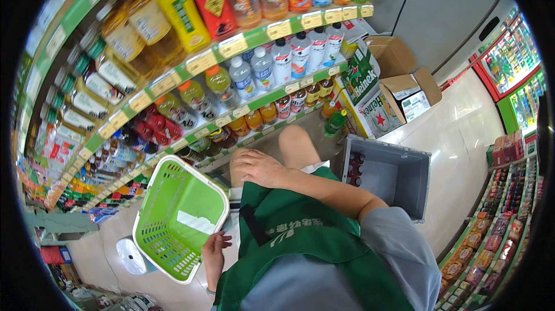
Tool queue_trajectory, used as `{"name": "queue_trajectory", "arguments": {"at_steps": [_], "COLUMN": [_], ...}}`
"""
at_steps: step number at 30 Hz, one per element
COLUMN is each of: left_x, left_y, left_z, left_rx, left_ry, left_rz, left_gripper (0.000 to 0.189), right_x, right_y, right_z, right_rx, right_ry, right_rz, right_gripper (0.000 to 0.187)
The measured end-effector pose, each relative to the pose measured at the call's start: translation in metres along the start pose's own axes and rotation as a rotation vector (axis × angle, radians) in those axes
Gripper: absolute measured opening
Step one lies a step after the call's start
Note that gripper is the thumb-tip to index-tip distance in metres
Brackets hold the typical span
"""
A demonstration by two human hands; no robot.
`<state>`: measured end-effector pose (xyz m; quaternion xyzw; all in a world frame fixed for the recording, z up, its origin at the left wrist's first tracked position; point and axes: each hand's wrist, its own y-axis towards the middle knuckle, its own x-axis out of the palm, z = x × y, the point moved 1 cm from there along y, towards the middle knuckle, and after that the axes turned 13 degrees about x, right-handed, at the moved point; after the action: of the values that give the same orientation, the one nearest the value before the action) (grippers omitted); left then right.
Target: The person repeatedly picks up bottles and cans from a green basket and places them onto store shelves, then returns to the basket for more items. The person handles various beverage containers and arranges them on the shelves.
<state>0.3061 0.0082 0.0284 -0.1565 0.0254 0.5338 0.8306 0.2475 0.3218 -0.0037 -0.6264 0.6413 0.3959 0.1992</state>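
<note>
My right hand [259, 168] rests on my bent left knee, its forearm crossing over the green apron [299, 233]. Beside the lower right rim of a green and white plastic shopping basket [224, 207] is my left hand [215, 252], fingers loosely curled and holding nothing visible. Whether it touches the rim, I cannot tell. A white strip [195, 221] lies inside the basket. On my right stands a grey plastic crate [407, 155], with several dark capped bottles [355, 170] along its left side.
Drink shelves [256, 107] with price tags curve across the front and left. Heineken cartons [362, 90] and an opened cardboard box [412, 81] stand beyond the crate. A green bottle [336, 122] is near the shelf's foot. Snack shelves [477, 250] line the right.
</note>
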Motion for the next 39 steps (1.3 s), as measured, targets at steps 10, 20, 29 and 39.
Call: {"name": "queue_trajectory", "arguments": {"at_steps": [10,20,29,39], "left_x": [0.193,0.338,0.319,0.277], "left_y": [0.228,0.301,0.300,0.220], "left_z": [0.124,0.178,0.147,0.195], "left_rx": [0.524,0.521,0.401,1.078], "left_ry": [0.031,-0.132,-0.071,0.371], "left_rz": [-0.394,-0.492,-0.480,-0.194], "left_gripper": [0.033,0.033,0.030,0.061], "right_x": [-0.141,-0.310,-0.279,-0.246], "right_y": [-0.005,0.066,0.013,-0.061], "right_z": [0.113,0.282,0.265,0.091], "right_rx": [0.363,0.808,0.817,0.494], "right_ry": [0.095,-0.323,-0.181,0.235], "right_rz": [0.576,0.773,0.731,1.019], "right_gripper": [0.033,0.046,0.040,0.036]}}
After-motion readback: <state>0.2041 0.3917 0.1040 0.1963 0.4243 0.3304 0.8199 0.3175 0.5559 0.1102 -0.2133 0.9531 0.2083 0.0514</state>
